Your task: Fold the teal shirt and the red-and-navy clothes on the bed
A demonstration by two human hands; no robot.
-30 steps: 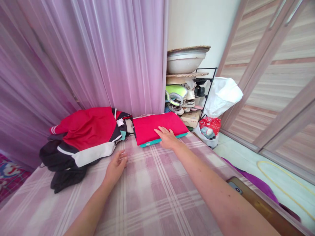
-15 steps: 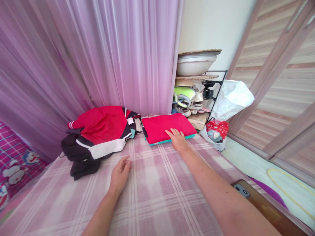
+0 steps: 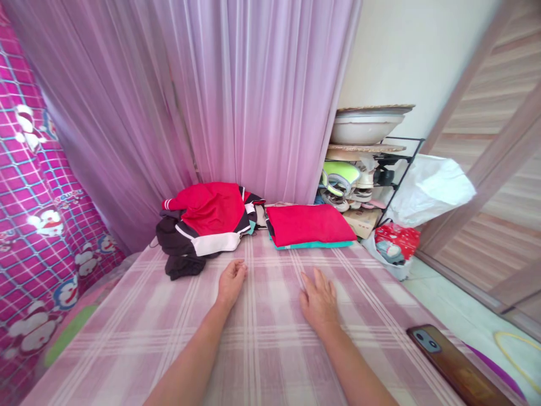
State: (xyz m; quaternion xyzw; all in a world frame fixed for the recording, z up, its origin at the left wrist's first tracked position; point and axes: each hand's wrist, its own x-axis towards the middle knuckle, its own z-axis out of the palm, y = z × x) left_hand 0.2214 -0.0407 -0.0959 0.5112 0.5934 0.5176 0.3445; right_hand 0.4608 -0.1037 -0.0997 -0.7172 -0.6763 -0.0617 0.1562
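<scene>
My left hand (image 3: 231,282) rests above the checked tablecloth (image 3: 270,349), its fingers loosely curled with nothing held. A heap of red, black and white clothes (image 3: 215,208) lies just beyond it, a red garment with striped cuff on top and dark fabric hanging at the left. My right hand (image 3: 320,299) is spread palm down over the cloth, empty. Ahead of that hand, and apart from it, sits a neatly folded red garment (image 3: 310,224) with a teal layer showing under its front edge.
A phone (image 3: 456,363) in a brown case lies at the right edge of the table. Behind are purple curtains (image 3: 253,101) and a shoe rack (image 3: 397,192) with basins on top. White bags (image 3: 431,189) stand beside the rack; a pink patterned cloth (image 3: 46,214) hangs at left.
My right hand has come off the folded red garment and drawn back toward me onto the tablecloth. The view has turned left, so things appear further right.
</scene>
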